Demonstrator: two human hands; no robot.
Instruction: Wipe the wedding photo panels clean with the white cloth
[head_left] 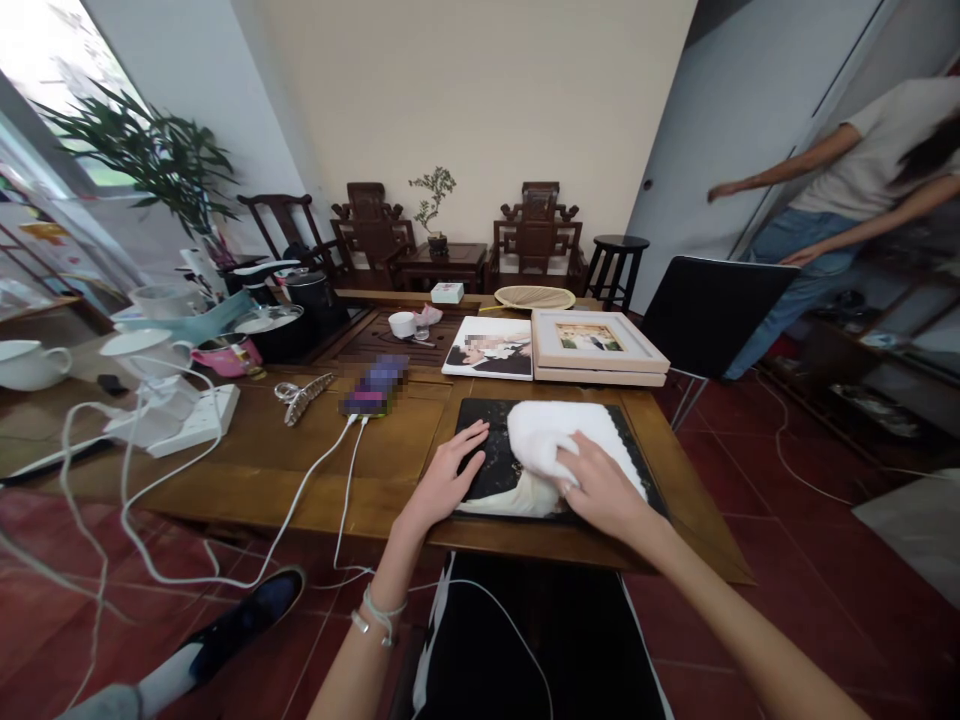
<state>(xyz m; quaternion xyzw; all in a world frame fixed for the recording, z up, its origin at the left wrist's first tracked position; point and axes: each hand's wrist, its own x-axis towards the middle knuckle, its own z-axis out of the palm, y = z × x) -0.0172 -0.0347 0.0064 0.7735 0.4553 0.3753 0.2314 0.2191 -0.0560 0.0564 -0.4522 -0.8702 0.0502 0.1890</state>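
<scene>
A black and white picture panel (491, 470) lies flat at the table's near edge. My left hand (448, 475) rests on its left edge with the fingers apart and holds nothing. My right hand (596, 482) is closed on a white cloth (540, 435), which is bunched against the panel's surface. The cloth lies over the panel's upper middle, and part of it is hidden under my fingers. Behind the panel are a photo print (491, 348) and pale framed pictures (600, 345), one stacked on another.
On the wooden table (405, 460), a phone (375, 385) has white cables attached. A hair clip (302, 396), a power strip (199, 420), cups and a pot stand left. A black chair (712, 310) is beyond the right edge; a person (862, 190) stands at the right.
</scene>
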